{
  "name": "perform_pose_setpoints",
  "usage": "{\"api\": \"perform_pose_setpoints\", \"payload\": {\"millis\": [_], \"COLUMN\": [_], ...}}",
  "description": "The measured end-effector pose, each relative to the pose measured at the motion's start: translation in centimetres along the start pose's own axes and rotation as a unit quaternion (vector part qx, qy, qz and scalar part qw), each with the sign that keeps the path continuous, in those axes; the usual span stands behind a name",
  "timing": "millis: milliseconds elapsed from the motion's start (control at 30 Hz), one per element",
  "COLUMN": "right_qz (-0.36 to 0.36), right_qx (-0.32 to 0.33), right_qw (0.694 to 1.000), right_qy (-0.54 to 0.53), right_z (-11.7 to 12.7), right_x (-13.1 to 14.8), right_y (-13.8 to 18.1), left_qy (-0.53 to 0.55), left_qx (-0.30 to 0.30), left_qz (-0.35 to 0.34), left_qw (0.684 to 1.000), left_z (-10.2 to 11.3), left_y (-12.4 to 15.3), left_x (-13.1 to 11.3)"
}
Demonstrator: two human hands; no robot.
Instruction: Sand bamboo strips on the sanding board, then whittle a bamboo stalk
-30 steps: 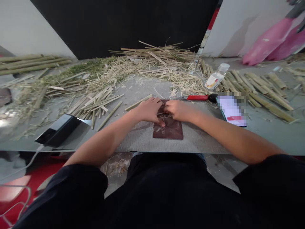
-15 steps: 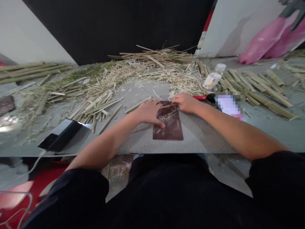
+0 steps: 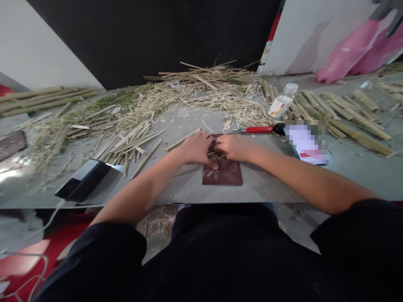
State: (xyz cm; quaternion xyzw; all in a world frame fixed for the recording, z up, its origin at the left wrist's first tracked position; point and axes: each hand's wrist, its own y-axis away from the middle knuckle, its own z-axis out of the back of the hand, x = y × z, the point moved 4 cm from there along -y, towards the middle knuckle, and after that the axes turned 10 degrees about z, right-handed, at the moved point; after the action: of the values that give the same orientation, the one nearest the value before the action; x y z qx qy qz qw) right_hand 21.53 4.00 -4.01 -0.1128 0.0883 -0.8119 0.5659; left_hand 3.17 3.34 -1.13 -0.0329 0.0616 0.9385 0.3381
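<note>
A dark brown abrasive sheet (image 3: pixel 224 175) lies on a grey mat (image 3: pixel 189 184) in front of me. My left hand (image 3: pixel 197 149) rests on the sheet's left edge, fingers spread flat and pressing it down. My right hand (image 3: pixel 231 147) is closed in a pinch over the sheet's upper part, holding a thin bamboo strip (image 3: pixel 211 153) against the surface. Pale dust marks the sheet under the hands. The two hands nearly touch.
Cut bamboo strips (image 3: pixel 130 142) lie left of the mat, a big heap of shavings (image 3: pixel 201 90) behind. A red-handled tool (image 3: pixel 261 129), a clear bottle (image 3: pixel 281 102), a phone (image 3: pixel 304 144) and split bamboo lengths (image 3: pixel 343 119) lie right. A black box (image 3: pixel 83 179) sits left.
My right hand had slid away to the sheet's far end with the strip; now it has pulled back toward me over the sheet. My left hand has stayed put.
</note>
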Motion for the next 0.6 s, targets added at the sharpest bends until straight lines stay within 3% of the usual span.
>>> {"api": "perform_pose_setpoints", "payload": {"millis": [167, 400, 500, 600], "right_qz": [-0.064, -0.013, -0.033, -0.066], "right_qx": [-0.031, 0.007, -0.033, -0.102], "right_qw": [0.997, 1.000, 0.999, 0.992], "right_qy": [0.005, -0.025, -0.017, -0.028], "right_z": [0.5, 0.3, 1.2, 2.1], "right_x": [-1.6, 2.7, 2.8, 2.2], "right_y": [0.9, -1.4, -1.3, -0.6], "left_qy": [-0.002, -0.008, 0.016, 0.020], "left_qx": [-0.006, -0.012, -0.032, -0.099], "left_qz": [0.010, -0.013, 0.010, 0.040], "left_qw": [1.000, 1.000, 0.999, 0.994], "left_z": [-0.1, 0.3, 1.3, 2.6], "left_y": [0.0, 0.0, 0.4, 1.0], "left_x": [0.0, -0.2, -0.2, 0.1]}}
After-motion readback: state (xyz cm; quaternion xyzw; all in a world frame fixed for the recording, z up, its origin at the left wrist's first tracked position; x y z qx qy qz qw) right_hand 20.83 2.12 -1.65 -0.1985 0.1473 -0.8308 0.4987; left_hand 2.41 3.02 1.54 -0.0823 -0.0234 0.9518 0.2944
